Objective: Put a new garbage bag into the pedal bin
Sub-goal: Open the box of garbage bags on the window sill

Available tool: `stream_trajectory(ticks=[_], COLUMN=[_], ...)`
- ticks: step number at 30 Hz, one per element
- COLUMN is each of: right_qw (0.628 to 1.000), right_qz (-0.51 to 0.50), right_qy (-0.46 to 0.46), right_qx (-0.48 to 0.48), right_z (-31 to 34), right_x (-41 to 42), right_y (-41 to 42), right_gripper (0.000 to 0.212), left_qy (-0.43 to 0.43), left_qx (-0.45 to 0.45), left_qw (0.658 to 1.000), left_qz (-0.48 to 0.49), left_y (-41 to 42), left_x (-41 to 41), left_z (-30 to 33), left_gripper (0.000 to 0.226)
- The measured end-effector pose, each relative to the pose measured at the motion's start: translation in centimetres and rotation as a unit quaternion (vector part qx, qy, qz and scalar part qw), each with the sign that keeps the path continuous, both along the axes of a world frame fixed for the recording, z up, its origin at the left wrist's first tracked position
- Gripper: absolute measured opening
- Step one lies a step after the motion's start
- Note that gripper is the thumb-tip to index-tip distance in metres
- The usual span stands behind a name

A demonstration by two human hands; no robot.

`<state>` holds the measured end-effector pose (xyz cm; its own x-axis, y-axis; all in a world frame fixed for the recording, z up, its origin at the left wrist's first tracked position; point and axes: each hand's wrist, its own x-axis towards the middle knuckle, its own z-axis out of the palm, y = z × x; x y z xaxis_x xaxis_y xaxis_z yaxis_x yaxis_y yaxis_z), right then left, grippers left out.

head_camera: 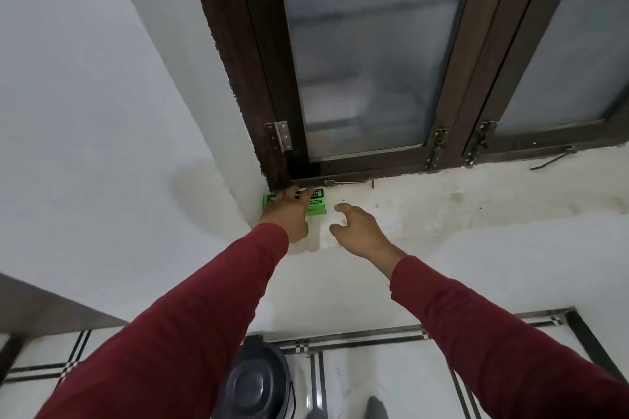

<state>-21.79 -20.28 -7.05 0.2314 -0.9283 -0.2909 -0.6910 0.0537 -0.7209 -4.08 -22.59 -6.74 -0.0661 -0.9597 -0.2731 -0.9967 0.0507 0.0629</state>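
The left hand (289,213) lies flat on the green garbage bag pack (315,206) on the window sill (442,204), its fingers spread over the pack's left part; whether they grip it I cannot tell. Just right of the pack, the right hand (357,230) hovers open with curled fingers, touching nothing. The dark pedal bin (257,381) stands on the floor below both hands, its lid down.

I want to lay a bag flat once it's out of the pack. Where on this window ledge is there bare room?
The ledge is bare from the right hand rightward, below the window hook. The left corner is crowded: the green bag box sits against the frame under the left hand. The pedal bin stands on the floor below.
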Motion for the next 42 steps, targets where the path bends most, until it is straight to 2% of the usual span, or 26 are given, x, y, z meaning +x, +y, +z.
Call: stream_trajectory(ticks=[3,7,9,11,13,15,19,22,26,28,29,32,35,37,39,41,42], right_qw=[0.999,0.994,0.989,0.980,0.966,0.949,0.883,0.866,0.856,0.857,0.870,0.925,0.936,0.923,0.912,0.886,0.853], right_qz=[-0.013,-0.044,-0.071,-0.112,-0.152,-0.180,-0.196,-0.142,-0.128,-0.152,-0.163,-0.218,-0.275,-0.296,-0.323,-0.358,-0.366], right_qy=[-0.021,-0.069,-0.108,-0.145,-0.190,-0.236,-0.396,-0.443,-0.458,-0.455,-0.434,-0.308,-0.176,-0.139,-0.159,-0.282,-0.372], right_qx=[0.027,0.067,0.078,0.080,0.090,0.107,0.158,0.185,0.204,0.189,0.170,0.047,-0.135,-0.204,-0.197,-0.088,-0.008], right_z=[-0.6,-0.8,-0.6,-0.4,-0.4,-0.2,1.0,2.6,4.2,4.8,5.0,4.7,4.1,3.4,3.0,3.2,3.5], right_x=[0.3,1.0,1.3,1.6,1.5,1.3,-0.1,-1.9,-4.3,-5.5,-5.9,-6.8,-6.8,-6.7,-6.7,-6.6,-6.5], right_y=[-1.7,-3.1,-3.7,-4.4,-4.7,-4.7,-4.3,-4.0,-4.0,-4.1,-4.2,-4.4,-4.5,-4.5,-4.5,-4.5,-4.5], right_gripper=[0.054,0.050,0.048,0.045,0.039,0.029,0.030,0.047,0.055,0.052,0.047,0.033,0.029,0.023,0.012,0.004,0.008], left_qy=[-0.038,-0.044,0.006,0.120,0.270,0.394,0.546,0.614,0.645,0.668,0.677,0.701,0.724,0.741,0.749,0.736,0.719], left_qx=[-0.011,-0.008,0.001,0.009,0.009,0.003,0.033,0.123,0.167,0.164,0.157,0.132,0.074,0.025,-0.031,-0.113,-0.162], left_qw=[0.999,0.999,0.999,0.988,0.943,0.878,0.760,0.671,0.628,0.614,0.605,0.571,0.540,0.527,0.538,0.584,0.617], left_qz=[-0.004,0.009,0.038,0.101,0.192,0.273,0.351,0.398,0.401,0.387,0.387,0.408,0.422,0.416,0.386,0.324,0.277], left_y=[-1.9,-3.8,-4.5,-5.1,-5.5,-5.8,-5.2,-5.2,-5.3,-5.4,-5.4,-5.4,-5.3,-5.0,-4.5,-4.0,-3.7], left_x=[0.3,0.6,0.5,0.2,-0.5,-1.4,-3.6,-4.4,-4.9,-5.2,-5.2,-5.6,-6.4,-7.1,-7.8,-8.4,-8.8], left_z=[-0.6,-0.9,-0.7,-0.4,0.2,0.8,1.1,1.1,1.9,2.2,2.3,2.4,3.0,3.9,5.0,5.9,6.5], left_gripper=[0.090,0.072,0.066,0.064,0.067,0.074,0.088,0.057,0.041,0.043,0.046,0.064,0.072,0.063,0.052,0.045,0.044])
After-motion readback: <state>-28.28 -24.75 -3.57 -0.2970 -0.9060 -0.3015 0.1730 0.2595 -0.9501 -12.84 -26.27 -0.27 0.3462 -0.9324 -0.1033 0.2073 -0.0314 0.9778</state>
